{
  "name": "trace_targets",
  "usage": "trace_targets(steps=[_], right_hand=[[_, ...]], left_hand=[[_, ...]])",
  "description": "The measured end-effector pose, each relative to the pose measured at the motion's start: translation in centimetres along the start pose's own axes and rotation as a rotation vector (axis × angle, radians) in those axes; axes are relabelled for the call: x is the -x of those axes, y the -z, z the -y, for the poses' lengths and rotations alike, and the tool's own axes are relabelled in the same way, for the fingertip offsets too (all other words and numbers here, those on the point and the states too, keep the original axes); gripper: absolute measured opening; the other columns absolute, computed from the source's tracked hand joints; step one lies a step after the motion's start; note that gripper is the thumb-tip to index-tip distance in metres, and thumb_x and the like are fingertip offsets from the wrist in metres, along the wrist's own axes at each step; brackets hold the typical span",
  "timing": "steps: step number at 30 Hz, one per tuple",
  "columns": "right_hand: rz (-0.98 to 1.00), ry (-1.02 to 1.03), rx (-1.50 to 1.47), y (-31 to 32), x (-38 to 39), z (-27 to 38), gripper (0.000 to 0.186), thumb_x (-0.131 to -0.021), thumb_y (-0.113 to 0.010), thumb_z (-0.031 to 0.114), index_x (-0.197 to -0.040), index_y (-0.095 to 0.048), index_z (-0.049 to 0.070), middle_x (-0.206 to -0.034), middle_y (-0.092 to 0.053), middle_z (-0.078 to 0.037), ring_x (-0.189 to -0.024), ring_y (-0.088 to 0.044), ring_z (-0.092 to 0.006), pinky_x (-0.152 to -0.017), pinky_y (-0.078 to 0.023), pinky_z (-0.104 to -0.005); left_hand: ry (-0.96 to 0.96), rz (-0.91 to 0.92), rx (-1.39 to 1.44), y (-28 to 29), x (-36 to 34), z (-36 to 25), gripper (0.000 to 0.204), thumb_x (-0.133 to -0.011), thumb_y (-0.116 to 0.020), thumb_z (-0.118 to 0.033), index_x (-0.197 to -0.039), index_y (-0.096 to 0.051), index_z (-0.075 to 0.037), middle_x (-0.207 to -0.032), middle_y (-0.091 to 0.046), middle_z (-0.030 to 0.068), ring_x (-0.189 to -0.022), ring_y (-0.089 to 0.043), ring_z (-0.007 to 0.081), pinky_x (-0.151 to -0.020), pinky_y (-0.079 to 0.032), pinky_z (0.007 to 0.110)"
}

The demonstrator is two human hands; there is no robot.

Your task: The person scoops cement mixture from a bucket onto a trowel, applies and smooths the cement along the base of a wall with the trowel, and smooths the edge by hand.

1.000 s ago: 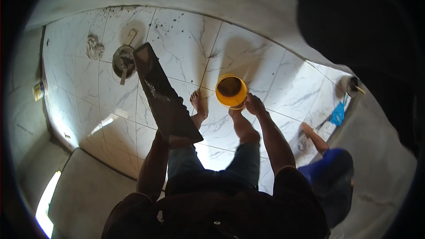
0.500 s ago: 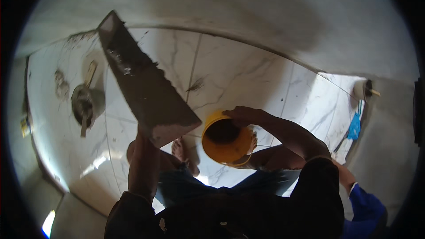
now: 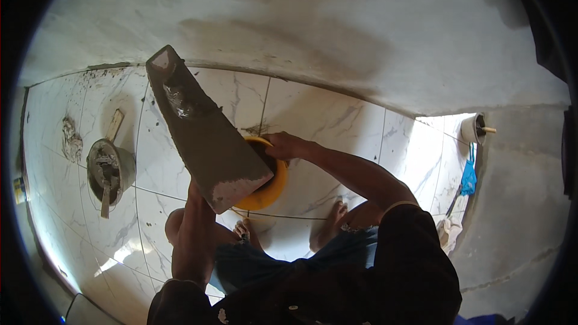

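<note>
My left hand (image 3: 198, 197) supports a long tapered slab (image 3: 201, 138), probably a cut tile, from below near its near end; my fingers are hidden under it. Wet grey mortar coats the slab's upper face, leaving pale bare corners at both ends. With my right hand (image 3: 282, 145) I grip the rim of a yellow bucket (image 3: 274, 189), fingers over its edge. The slab's near end overlaps the bucket's mouth and hides part of its dark inside.
On the marbled tile floor (image 3: 325, 120) at left stands a mortar bucket (image 3: 123, 168) with a wooden-handled tool in it. A grey wall (image 3: 361, 18) runs along the far side. At right are a pale bucket (image 3: 471, 129) and a blue item (image 3: 468, 177).
The yellow bucket has moved left and away from me, now partly under the slab. The slab's far end has come lower in view. The blue sleeve at right has mostly left the view.
</note>
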State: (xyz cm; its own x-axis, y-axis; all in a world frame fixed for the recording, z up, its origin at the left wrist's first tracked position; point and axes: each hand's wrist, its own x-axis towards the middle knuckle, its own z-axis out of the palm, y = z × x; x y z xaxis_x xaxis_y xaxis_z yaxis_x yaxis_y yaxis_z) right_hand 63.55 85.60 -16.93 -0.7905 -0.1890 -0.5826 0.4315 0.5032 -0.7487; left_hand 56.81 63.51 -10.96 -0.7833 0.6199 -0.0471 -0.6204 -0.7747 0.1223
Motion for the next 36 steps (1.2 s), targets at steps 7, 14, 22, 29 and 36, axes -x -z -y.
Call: trace_targets(steps=[7,14,22,29,36], right_hand=[[-0.092,-0.026,-0.071,-0.8,-9.2,6.2,0.039,-0.084,-0.051,0.015,-0.118,-0.058,-0.004,-0.103,-0.067,-0.022,-0.085,-0.07,-0.0299,-0.072,-0.059,-0.039],[-0.1,0.136,-0.177,-2.8,-12.3,10.8,0.044,-0.085,-0.058,0.015,-0.125,-0.052,0.0,-0.115,-0.06,-0.018,-0.099,-0.062,-0.0267,-0.083,-0.052,-0.0383],[-0.12,0.659,-0.411,-1.2,-2.7,11.5,0.054,-0.085,-0.067,0.016,-0.133,-0.046,0.004,-0.129,-0.052,-0.014,-0.115,-0.053,-0.0231,-0.097,-0.045,-0.0375],[-0.387,0.785,-0.213,-0.7,4.3,7.7,0.061,-0.086,-0.073,0.016,-0.138,-0.043,0.007,-0.137,-0.047,-0.012,-0.126,-0.046,-0.0222,-0.106,-0.039,-0.0381],[-0.622,0.913,-0.338,1.0,7.8,6.9,0.047,-0.088,-0.069,0.019,-0.128,-0.051,0.003,-0.125,-0.056,-0.011,-0.116,-0.053,-0.0198,-0.098,-0.046,-0.0359]], left_hand=[[-0.065,-0.007,0.0,0.8,0.1,-3.4,0.04,-0.101,-0.043,-0.039,-0.126,-0.048,-0.007,-0.111,-0.053,0.0095,-0.097,-0.055,0.0248,-0.083,-0.049,0.041],[-0.081,-0.03,0.008,1.7,-0.1,-4.1,0.041,-0.101,-0.043,-0.038,-0.126,-0.048,-0.007,-0.113,-0.053,0.0096,-0.099,-0.055,0.025,-0.085,-0.049,0.041],[-0.046,0.018,0.027,1.4,-3.5,-2.2,0.041,-0.101,-0.043,-0.038,-0.126,-0.048,-0.007,-0.115,-0.053,0.0097,-0.102,-0.055,0.0252,-0.086,-0.049,0.041],[0.003,0.028,0.015,1.1,-3.9,0.9,0.041,-0.101,-0.042,-0.038,-0.126,-0.048,-0.006,-0.116,-0.053,0.0098,-0.104,-0.055,0.0254,-0.088,-0.049,0.042],[-0.013,0.049,-0.062,0.1,-4.6,5.0,0.041,-0.101,-0.042,-0.038,-0.127,-0.048,-0.006,-0.118,-0.053,0.0099,-0.106,-0.055,0.0256,-0.089,-0.049,0.042]])
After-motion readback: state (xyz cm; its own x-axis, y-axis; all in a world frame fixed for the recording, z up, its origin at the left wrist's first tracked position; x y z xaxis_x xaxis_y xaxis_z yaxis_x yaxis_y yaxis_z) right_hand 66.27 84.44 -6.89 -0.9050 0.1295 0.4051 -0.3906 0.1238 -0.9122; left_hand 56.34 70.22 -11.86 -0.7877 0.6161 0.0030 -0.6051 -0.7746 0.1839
